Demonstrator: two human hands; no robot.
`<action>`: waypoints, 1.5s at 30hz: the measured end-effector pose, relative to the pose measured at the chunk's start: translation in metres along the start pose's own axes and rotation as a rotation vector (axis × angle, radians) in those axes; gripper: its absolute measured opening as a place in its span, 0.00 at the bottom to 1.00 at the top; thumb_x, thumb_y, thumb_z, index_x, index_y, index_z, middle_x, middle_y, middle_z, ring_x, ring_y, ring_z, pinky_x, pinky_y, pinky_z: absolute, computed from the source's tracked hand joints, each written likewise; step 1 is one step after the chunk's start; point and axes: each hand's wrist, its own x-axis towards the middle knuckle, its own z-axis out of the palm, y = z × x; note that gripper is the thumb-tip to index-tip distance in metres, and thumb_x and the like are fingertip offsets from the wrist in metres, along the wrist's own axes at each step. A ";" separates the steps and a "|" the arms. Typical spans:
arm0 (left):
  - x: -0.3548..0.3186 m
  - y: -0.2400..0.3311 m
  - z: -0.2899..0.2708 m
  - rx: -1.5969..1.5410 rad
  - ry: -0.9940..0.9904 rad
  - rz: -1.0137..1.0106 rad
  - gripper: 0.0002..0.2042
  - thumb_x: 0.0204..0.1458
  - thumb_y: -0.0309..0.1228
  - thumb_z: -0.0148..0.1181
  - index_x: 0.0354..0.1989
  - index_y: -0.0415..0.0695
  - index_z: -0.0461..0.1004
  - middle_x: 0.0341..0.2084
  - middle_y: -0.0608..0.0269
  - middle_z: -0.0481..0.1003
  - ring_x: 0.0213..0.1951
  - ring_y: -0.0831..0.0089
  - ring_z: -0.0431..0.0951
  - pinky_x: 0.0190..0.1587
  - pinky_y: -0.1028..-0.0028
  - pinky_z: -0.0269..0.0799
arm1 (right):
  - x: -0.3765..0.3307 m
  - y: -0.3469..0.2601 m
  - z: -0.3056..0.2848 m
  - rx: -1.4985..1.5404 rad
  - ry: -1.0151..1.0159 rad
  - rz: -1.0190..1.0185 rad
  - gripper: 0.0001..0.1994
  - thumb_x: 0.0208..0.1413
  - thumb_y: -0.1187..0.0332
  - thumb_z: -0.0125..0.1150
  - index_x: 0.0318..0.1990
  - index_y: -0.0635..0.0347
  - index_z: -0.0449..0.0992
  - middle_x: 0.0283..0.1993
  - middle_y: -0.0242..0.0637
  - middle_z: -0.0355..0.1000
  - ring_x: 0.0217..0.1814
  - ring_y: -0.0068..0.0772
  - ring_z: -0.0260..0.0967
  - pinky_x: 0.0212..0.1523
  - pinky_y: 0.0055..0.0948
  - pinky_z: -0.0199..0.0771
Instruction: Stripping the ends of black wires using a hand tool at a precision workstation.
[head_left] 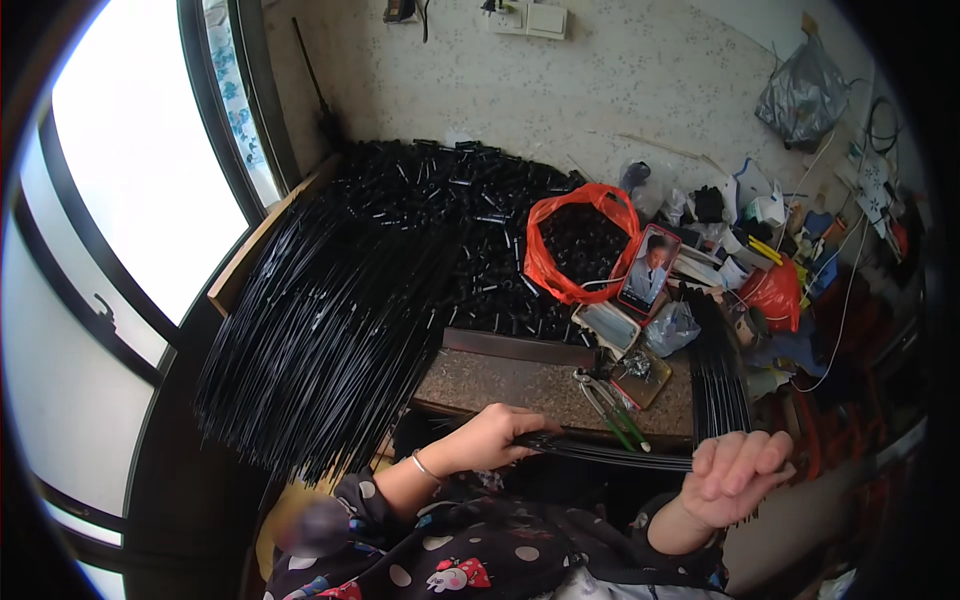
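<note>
- The left hand [490, 437] is clamping its grip on one end of a thin bundle of long black plastic ties [610, 453], near the front edge of the brown speckled stone surface [520, 385].
- The right hand [738, 475] is grasping the bundle's other end in a curled grip.
- Green-handled metal pliers [610, 408] are lying on the surface just beyond the bundle.
- A large fanned heap of black ties [320, 340] is spreading across the left.
- An orange plastic bag of small black parts [580, 245] is sitting farther back.

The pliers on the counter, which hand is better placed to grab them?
Probably the right hand: it sits closer to the pliers, fingers loosely curled at the rods' end. The left hand is pinching the rods.
</note>
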 end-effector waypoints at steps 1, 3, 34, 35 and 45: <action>-0.001 -0.004 0.000 0.044 0.085 0.044 0.14 0.39 0.27 0.62 0.36 0.38 0.71 0.29 0.52 0.73 0.34 0.56 0.74 0.39 0.66 0.69 | -0.001 0.004 -0.003 -0.017 -0.007 0.010 0.19 0.59 0.53 0.45 0.45 0.61 0.60 0.30 0.33 0.68 0.31 0.25 0.67 0.28 0.26 0.68; -0.003 -0.011 -0.003 -0.009 0.299 -0.047 0.09 0.45 0.27 0.59 0.34 0.38 0.71 0.22 0.56 0.71 0.28 0.65 0.74 0.32 0.70 0.69 | -0.008 0.051 0.012 -0.363 0.134 0.104 0.30 0.59 0.56 0.44 0.62 0.63 0.45 0.52 0.50 0.64 0.53 0.43 0.65 0.49 0.34 0.67; 0.059 -0.010 -0.045 -0.140 0.184 -0.076 0.06 0.52 0.27 0.55 0.33 0.38 0.75 0.21 0.65 0.78 0.27 0.74 0.79 0.62 0.61 0.49 | -0.107 0.194 -0.045 0.164 0.023 0.751 0.16 0.59 0.64 0.48 0.49 0.66 0.66 0.35 0.36 0.71 0.35 0.25 0.70 0.39 0.26 0.71; 0.062 -0.005 -0.046 -0.120 0.145 -0.065 0.06 0.52 0.27 0.54 0.33 0.38 0.75 0.21 0.65 0.78 0.26 0.74 0.78 0.62 0.61 0.50 | -0.110 0.198 -0.055 0.159 0.030 0.753 0.16 0.59 0.64 0.48 0.49 0.66 0.66 0.35 0.36 0.71 0.35 0.25 0.70 0.39 0.26 0.71; 0.171 -0.140 -0.136 -0.020 0.358 -0.529 0.34 0.47 0.47 0.60 0.59 0.40 0.57 0.34 0.54 0.74 0.37 0.71 0.74 0.40 0.72 0.69 | -0.127 0.193 -0.068 0.066 0.556 0.924 0.08 0.58 0.69 0.48 0.39 0.65 0.68 0.30 0.39 0.71 0.29 0.30 0.70 0.34 0.29 0.72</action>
